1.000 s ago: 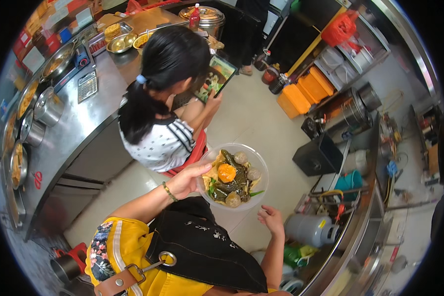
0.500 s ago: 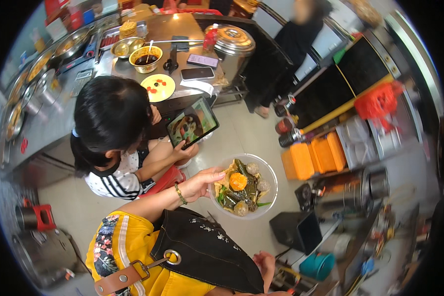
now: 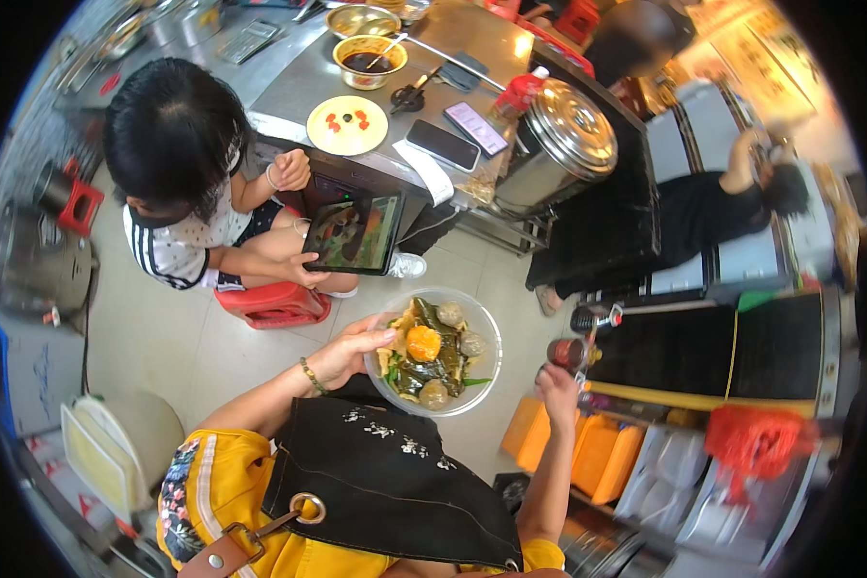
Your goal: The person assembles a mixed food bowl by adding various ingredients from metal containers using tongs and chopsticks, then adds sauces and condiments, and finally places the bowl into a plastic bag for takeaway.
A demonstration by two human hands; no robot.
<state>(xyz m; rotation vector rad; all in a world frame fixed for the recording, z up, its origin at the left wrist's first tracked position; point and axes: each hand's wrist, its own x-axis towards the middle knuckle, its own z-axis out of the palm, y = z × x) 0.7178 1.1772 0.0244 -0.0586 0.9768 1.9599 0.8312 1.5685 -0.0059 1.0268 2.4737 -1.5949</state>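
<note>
Left hand [image 3: 342, 356] has the clear bowl [image 3: 492, 352] pinched on its left side, thumb over the rim; the other fingers are hidden, so can't tell how they sit. Bowl's up in front of the body, above the floor [image 3: 183, 337], no support except that one hand. It's loaded: orange lump [image 3: 423, 344], some brown balls [image 3: 450, 314], dark greens [image 3: 433, 378].

Right hand [image 3: 557, 393] is just right of the bowl, not touching it. Fingers loosely curled, nothing obvious in them, though I can't tell if the tips meet.

I'd call this the holding stage: bowl filled and in the air, not yet set down. IMO whatever comes next calls for keeping it level, since a one-sided grip on a full bowl could tip. Right hand's close enough to help steady it from the other side.

Mind the surroundings too. Seated person [image 3: 178, 173] is beyond and left of the bowl, with a tablet [image 3: 354, 234] not far past the rim. Counter [image 3: 294, 82] is farther beyond the bowl, so reaching it would probably mean going around that person.
</note>
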